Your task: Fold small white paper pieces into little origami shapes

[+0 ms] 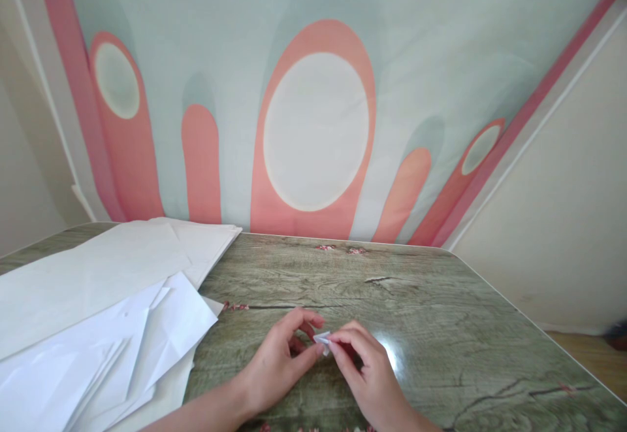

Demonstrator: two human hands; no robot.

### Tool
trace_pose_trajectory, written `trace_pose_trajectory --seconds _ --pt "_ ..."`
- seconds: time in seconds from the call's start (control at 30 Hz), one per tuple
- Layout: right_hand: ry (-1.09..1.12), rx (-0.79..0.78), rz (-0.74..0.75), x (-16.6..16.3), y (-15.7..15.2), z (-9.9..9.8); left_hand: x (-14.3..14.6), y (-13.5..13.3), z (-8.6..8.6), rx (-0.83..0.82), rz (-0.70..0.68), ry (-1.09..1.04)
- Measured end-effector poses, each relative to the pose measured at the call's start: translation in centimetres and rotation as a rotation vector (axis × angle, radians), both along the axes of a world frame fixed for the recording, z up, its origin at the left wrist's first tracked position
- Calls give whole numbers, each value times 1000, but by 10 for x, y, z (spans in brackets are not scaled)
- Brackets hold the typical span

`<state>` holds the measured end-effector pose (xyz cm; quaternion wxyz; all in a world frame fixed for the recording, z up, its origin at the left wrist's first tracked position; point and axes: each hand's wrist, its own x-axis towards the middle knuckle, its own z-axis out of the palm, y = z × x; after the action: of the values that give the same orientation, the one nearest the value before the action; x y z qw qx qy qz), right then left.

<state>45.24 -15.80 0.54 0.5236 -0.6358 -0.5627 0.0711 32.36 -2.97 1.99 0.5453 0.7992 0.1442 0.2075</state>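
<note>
A tiny folded piece of white paper (322, 338) sits between my two hands, low over a wood-grain table (431, 301). My left hand (279, 360) pinches its left side with thumb and curled fingers. My right hand (365, 370) pinches its right side, fingers pressed together. Most of the small paper is hidden by my fingertips.
A loose pile of white paper sheets (98, 308) covers the table's left part, some folded. A wall hanging (313, 112) with pink arches and pale ovals stands behind the far edge. The table's right edge (539, 340) drops to a wooden floor.
</note>
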Motion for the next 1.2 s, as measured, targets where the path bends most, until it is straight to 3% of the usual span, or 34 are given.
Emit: trace_pose_trajectory --seconds 0.13,0.4,0.83,1.2 --pt "-51 -53 -10 0 1 -2 -3 0 2 290 20 -23" --pt "-150 -124 -15 0 1 -3 -4 1 0 551 36 19" --pt "-227 -232 -50 -2 3 -5 -4 -1 2 612 35 141" --pt "-227 -220 -40 0 4 -9 -3 0 -1 624 15 157"
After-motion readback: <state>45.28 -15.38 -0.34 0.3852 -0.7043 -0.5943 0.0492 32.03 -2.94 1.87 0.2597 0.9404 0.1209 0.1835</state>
